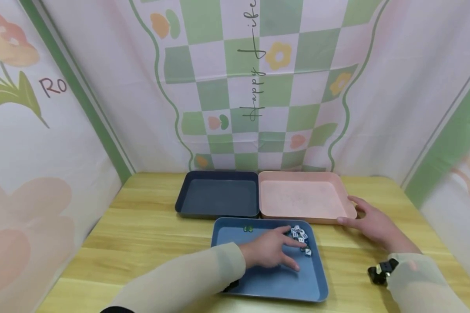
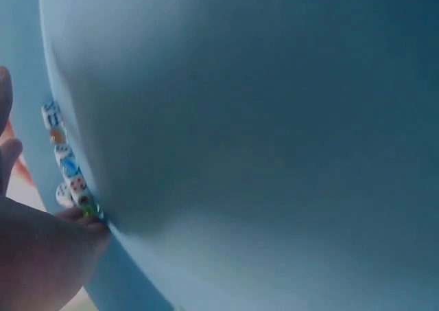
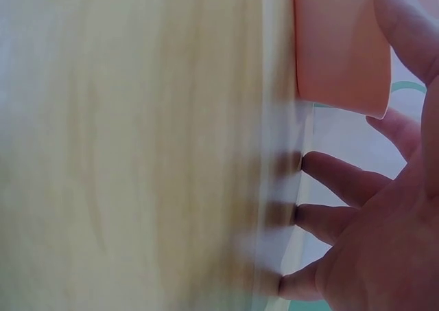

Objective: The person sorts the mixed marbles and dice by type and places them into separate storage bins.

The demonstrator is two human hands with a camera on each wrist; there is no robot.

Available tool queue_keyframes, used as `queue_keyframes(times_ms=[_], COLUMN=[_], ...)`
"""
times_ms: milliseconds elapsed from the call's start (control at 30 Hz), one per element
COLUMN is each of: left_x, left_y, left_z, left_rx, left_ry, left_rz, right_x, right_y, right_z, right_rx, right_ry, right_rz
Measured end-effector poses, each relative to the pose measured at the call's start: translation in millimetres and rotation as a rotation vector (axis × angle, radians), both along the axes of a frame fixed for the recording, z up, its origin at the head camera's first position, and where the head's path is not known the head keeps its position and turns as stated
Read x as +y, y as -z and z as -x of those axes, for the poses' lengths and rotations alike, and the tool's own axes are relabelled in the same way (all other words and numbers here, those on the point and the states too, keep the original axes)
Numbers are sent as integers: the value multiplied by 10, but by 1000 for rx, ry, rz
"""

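In the head view my left hand (image 1: 269, 249) reaches over the blue tray (image 1: 317, 278), its fingers spread. Its fingertips are right at a cluster of small white dice (image 1: 299, 234) in the tray's far right corner. The left wrist view shows these dice (image 2: 68, 165) lined up along the tray wall, with dots and coloured marks; fingers partly cover the near end. My right hand (image 1: 372, 221) is at the near right corner of the pink tray (image 1: 346, 208), thumb and index finger on either side of it. In the right wrist view its other fingers (image 3: 336, 177) extend to the tabletop.
A dark navy tray (image 1: 219, 195) stands left of the pink one, their sides meeting. Two small green pieces (image 1: 248, 228) lie near the blue tray's far edge. All trays stand on a wooden table (image 1: 141, 234). A printed curtain (image 1: 239, 87) hangs behind.
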State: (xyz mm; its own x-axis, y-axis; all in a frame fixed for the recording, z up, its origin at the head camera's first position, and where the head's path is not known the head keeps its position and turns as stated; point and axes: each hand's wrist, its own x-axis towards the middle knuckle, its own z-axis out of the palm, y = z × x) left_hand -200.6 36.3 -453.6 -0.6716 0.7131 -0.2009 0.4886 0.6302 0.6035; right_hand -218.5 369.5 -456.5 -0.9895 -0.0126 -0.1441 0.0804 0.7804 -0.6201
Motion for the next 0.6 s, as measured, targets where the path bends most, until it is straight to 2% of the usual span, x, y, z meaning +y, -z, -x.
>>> queue_keyframes(times_ms=[233,500,600], left_x=[68,126,138], left_y=[4,-8,2], left_z=[-59,-79,-83], left_rx=[119,141,160], left_ry=[33,-6,-2], left_rz=[-14,0,5], right_x=[2,0,-10], right_y=[5,-10,-14], right_z=[0,-9,-10], right_rx=[14,27,29], right_ry=[-1,-12,-17], right_rz=[-7,4,6])
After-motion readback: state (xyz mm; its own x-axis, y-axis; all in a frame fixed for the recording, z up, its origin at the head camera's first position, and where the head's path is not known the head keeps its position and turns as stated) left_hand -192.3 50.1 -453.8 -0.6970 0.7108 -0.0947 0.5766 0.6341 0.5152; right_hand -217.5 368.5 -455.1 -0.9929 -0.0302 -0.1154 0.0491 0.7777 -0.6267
